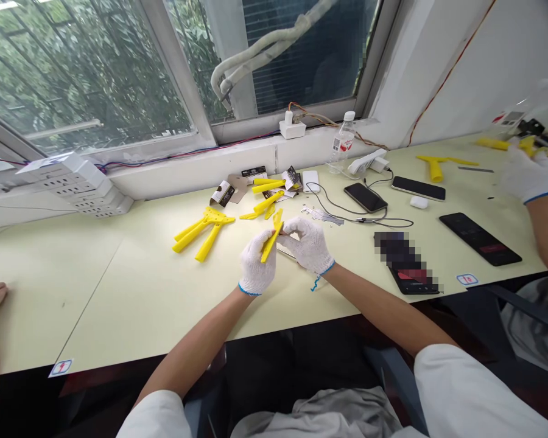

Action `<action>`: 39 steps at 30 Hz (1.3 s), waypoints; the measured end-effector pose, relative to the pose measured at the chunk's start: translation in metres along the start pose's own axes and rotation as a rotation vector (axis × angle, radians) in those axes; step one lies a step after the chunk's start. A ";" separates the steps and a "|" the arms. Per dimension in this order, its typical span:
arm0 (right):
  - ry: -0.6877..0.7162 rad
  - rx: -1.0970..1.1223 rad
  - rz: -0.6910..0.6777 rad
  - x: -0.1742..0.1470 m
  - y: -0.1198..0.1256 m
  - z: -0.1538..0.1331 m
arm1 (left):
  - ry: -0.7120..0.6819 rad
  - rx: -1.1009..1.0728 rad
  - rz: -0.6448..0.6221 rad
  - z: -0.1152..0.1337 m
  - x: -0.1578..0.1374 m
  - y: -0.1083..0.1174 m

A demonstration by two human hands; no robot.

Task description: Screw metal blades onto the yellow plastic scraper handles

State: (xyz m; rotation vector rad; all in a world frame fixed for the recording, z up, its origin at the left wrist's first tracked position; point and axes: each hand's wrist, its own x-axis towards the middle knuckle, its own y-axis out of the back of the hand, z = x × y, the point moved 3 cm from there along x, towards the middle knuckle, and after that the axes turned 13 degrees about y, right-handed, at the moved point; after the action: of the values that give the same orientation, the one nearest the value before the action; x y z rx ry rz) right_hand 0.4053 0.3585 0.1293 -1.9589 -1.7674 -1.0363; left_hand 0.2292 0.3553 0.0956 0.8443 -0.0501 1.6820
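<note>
Right now, a yellow plastic piece (271, 241) sits in the left hand (259, 261), whose grip is folded around it, raised over the surface (141, 292). Its long axis slants from seven o'clock at the low end to one o'clock at the top. The right hand (308, 243) comes in from four o'clock, its bent fingertips beside the piece's upper half; whether that grip pinches a small part or only touches the side, I cannot tell. So the left hand is the nearer one, and the upper end is the part that lies toward the right. Just under the right fingers shows a pale narrow thing, too covered to name. Toward twelve o'clock lie more yellow parts (268, 185), with metal strips (327, 215) near two o'clock, leaving little room that way. A three-legged yellow assembly (205, 226) lies at about nine o'clock, well apart from the hands. Room to move looks widest toward eight o'clock, while the surface's near edge runs across at six, below both wrists.
</note>
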 end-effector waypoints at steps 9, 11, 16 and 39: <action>0.005 0.023 -0.005 0.008 0.007 -0.010 | -0.045 0.092 0.015 -0.006 -0.002 0.003; 0.025 0.029 0.016 0.007 0.004 -0.007 | -0.076 0.081 0.040 -0.007 -0.002 0.003; 0.073 0.090 0.090 0.003 -0.001 0.006 | -0.127 0.047 0.065 -0.010 -0.002 0.001; 0.205 0.012 0.086 -0.001 0.003 -0.006 | -0.108 -0.047 0.023 0.003 0.001 0.005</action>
State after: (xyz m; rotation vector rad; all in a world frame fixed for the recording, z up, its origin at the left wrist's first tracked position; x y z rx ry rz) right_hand 0.4064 0.3531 0.1337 -1.8313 -1.5638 -1.1493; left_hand 0.2261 0.3535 0.1002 0.9012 -0.1734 1.6489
